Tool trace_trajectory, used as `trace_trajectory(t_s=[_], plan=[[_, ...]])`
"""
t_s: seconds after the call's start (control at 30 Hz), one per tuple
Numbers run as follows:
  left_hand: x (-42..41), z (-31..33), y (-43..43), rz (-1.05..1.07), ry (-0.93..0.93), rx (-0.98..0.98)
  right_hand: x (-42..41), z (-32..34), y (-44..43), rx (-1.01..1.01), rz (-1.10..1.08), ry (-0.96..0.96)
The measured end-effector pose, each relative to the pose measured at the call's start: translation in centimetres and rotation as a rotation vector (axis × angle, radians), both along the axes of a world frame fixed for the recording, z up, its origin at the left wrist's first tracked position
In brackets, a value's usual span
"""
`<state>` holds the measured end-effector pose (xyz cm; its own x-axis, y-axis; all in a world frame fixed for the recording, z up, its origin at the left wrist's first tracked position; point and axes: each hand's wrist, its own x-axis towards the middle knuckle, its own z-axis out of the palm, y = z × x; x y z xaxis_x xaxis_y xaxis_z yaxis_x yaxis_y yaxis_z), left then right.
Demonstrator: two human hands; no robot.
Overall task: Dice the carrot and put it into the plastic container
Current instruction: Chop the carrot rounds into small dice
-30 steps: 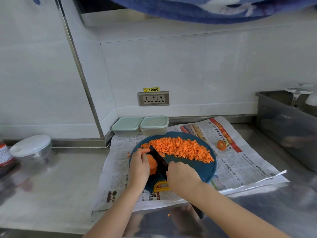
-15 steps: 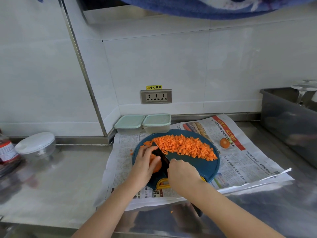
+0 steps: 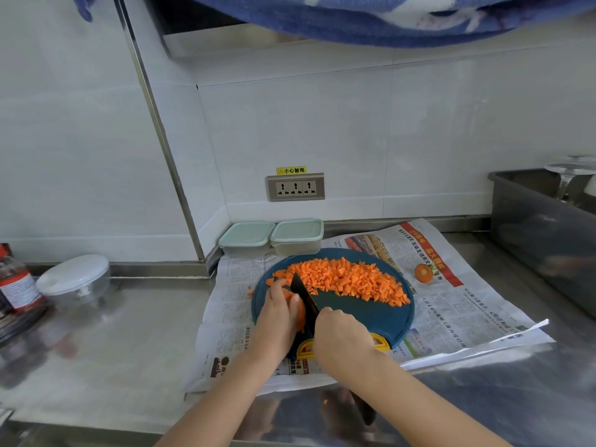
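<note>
Left hand (image 3: 277,314) curled over orange carrot chunk (image 3: 300,310) at left of round dark-blue cutting board (image 3: 364,317), right hand (image 3: 342,337) wrapped round black knife (image 3: 304,296), blade against chunk's right side, running away from the person.

My right hand (image 3: 342,337) swallows the knife (image 3: 303,293) handle. My left hand (image 3: 276,319) covers most of the carrot piece (image 3: 301,313). Left edge crops the bottle (image 3: 16,282); right edge crops the grey bin (image 3: 541,235).
</note>
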<state>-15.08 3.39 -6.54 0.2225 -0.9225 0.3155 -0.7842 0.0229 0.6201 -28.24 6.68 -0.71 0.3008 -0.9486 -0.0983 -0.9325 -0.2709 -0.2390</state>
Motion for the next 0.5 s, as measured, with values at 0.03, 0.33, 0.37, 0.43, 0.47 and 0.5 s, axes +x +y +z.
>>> trace_trajectory(t_s=[0.03, 0.33, 0.37, 0.43, 0.47, 0.5], plan=[[0.0, -0.1, 0.0, -0.019, 0.006, 0.007, 0.0, -0.1, 0.1, 0.006, -0.005, -0.005], [0.0, -0.5, 1.0, -0.054, -0.137, 0.055, -1.1, -0.8, -0.6, 0.028, -0.025, -0.078], [-0.1, -0.6, 1.1, -0.056, -0.109, 0.059, -1.2, -0.9, -0.6, 0.034, -0.030, -0.098], [-0.3, -0.8, 1.3, -0.037, -0.067, 0.052, -1.1, -1.1, -0.5, 0.045, -0.024, -0.140], [-0.3, -1.1, 1.3, -0.024, -0.068, 0.051, -0.9, -1.1, -0.3, 0.044, -0.017, -0.152], [-0.3, -1.3, 1.3, -0.014, -0.084, 0.043, -0.7, -1.2, -0.1, 0.039, -0.014, -0.156]])
